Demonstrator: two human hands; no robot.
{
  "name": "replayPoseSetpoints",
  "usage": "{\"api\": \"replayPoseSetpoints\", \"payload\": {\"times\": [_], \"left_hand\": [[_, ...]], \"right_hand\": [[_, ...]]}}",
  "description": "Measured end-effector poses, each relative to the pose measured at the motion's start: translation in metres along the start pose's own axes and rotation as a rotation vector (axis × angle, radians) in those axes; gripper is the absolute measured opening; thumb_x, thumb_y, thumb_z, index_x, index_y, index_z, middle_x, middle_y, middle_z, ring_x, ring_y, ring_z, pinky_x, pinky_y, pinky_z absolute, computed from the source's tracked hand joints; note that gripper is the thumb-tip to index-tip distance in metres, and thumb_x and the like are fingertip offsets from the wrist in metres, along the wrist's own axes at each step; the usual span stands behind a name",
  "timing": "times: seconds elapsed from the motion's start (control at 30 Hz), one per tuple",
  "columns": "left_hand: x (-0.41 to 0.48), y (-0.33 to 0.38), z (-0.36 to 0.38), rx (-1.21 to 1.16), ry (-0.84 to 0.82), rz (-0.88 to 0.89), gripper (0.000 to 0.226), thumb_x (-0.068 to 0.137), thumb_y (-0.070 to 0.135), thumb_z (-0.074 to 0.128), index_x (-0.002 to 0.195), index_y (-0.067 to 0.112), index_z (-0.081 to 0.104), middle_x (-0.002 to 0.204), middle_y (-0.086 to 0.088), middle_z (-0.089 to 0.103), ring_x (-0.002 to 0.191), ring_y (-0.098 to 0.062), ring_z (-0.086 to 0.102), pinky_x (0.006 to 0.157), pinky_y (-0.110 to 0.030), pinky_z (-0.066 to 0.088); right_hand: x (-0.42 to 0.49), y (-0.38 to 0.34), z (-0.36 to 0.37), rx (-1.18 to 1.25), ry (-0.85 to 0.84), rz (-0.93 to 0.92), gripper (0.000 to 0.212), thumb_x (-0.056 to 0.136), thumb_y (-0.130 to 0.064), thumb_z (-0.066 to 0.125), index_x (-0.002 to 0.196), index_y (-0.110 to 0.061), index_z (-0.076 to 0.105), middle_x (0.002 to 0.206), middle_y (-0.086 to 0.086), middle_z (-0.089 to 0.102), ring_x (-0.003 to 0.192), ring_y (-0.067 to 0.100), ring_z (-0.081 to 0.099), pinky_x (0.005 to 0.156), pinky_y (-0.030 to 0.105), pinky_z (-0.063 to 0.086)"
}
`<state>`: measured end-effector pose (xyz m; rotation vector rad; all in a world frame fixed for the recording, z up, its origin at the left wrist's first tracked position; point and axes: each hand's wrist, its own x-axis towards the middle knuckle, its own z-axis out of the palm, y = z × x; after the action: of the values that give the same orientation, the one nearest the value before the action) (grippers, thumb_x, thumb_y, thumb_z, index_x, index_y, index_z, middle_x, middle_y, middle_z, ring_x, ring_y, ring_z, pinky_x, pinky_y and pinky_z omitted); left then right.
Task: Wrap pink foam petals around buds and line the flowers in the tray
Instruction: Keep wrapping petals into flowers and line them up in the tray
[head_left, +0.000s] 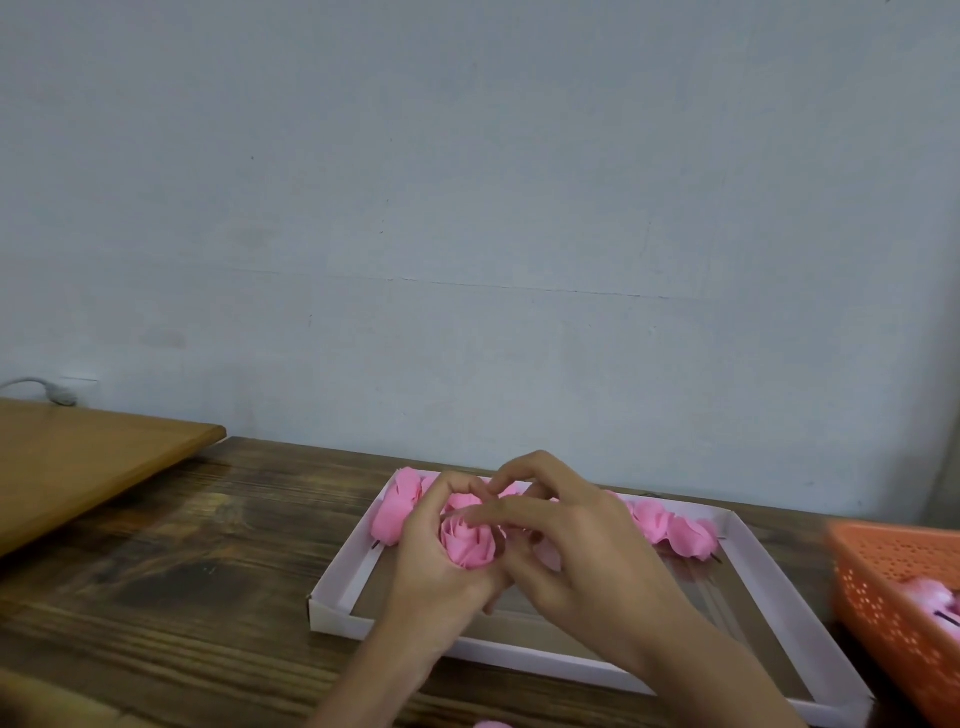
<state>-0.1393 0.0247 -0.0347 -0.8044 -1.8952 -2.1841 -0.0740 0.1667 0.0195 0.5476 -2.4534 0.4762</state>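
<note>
1. Left hand (434, 566) cups a half-built pink foam flower (467, 545) from below and behind; its grip is closed around the base, thumb up along the near side.
2. Right hand (582, 561) comes in from the right, fingers (498, 517) laid across the top petals, thumb tucked under. It looks pinched on the outer petal, pressing it against the bud; the contact point itself is hidden.
3. The flower is held above the far-left part of the white cardboard tray (337, 571), which sits on the dark wooden counter (182, 571) near its far edge.
4. A row of finished pink flowers (670, 530) lines the tray's far wall, from its far-left corner toward the right; the near part of the tray is bare.
5. Orange perforated basket (883, 582) at the counter's right edge holds something pink, probably loose stock.
6. Doing the step well, in my judgement: keep the left grip firm low on the base, wrap the petal snug with overlap, avoid crushing soft foam, then seat the flower touching its neighbour in the row.
</note>
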Motion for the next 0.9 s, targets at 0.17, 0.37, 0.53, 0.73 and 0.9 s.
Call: {"api": "replayPoseSetpoints", "payload": {"times": [0.17, 0.37, 0.53, 0.73, 0.9], "left_hand": [[0.0004, 0.0007, 0.0007, -0.015, 0.003, -0.008, 0.049, 0.059, 0.030, 0.084, 0.102, 0.020, 0.062, 0.077, -0.015, 0.068, 0.055, -0.027, 0.060, 0.042, -0.032, 0.048], [0.0016, -0.0025, -0.0023, -0.015, 0.007, -0.016, 0.050, 0.052, 0.025, 0.080, 0.099, 0.021, 0.062, 0.067, -0.005, 0.062, 0.049, -0.022, 0.051, 0.042, -0.030, 0.043], [0.0027, -0.0047, -0.0031, -0.029, -0.011, -0.017, 0.052, 0.058, 0.025, 0.085, 0.105, 0.018, 0.062, 0.071, -0.007, 0.066, 0.049, -0.023, 0.054, 0.043, -0.030, 0.043], [0.0026, -0.0064, -0.0035, -0.046, 0.006, -0.035, 0.052, 0.059, 0.022, 0.083, 0.106, 0.019, 0.060, 0.072, -0.010, 0.064, 0.049, -0.027, 0.051, 0.044, -0.032, 0.043], [0.0031, -0.0042, -0.0040, -0.049, -0.011, -0.044, 0.054, 0.060, 0.022, 0.082, 0.108, 0.020, 0.059, 0.073, -0.020, 0.063, 0.049, -0.028, 0.052, 0.044, -0.032, 0.044]], "right_hand": [[-0.0011, -0.0021, -0.0008, -0.008, -0.030, 0.007, 0.037, 0.088, -0.031, 0.050, 0.111, -0.044, 0.076, 0.126, -0.020, 0.050, 0.090, 0.004, 0.062, 0.069, 0.029, 0.053], [-0.0012, -0.0012, 0.0009, 0.028, -0.083, -0.018, 0.031, 0.090, -0.019, 0.053, 0.103, -0.038, 0.074, 0.128, -0.019, 0.040, 0.100, 0.005, 0.057, 0.072, 0.033, 0.054], [0.0005, 0.0002, -0.0013, 0.083, -0.052, 0.010, 0.044, 0.084, -0.026, 0.047, 0.115, -0.045, 0.071, 0.126, -0.028, 0.044, 0.094, 0.008, 0.063, 0.073, 0.032, 0.054], [-0.0014, -0.0006, 0.0002, -0.013, -0.063, -0.027, 0.041, 0.090, -0.026, 0.048, 0.118, -0.046, 0.070, 0.133, -0.022, 0.045, 0.094, 0.002, 0.061, 0.067, 0.031, 0.053], [-0.0017, -0.0026, -0.0009, -0.048, -0.071, -0.044, 0.039, 0.090, -0.028, 0.046, 0.116, -0.044, 0.070, 0.134, -0.018, 0.047, 0.090, 0.002, 0.061, 0.063, 0.030, 0.052]]}}
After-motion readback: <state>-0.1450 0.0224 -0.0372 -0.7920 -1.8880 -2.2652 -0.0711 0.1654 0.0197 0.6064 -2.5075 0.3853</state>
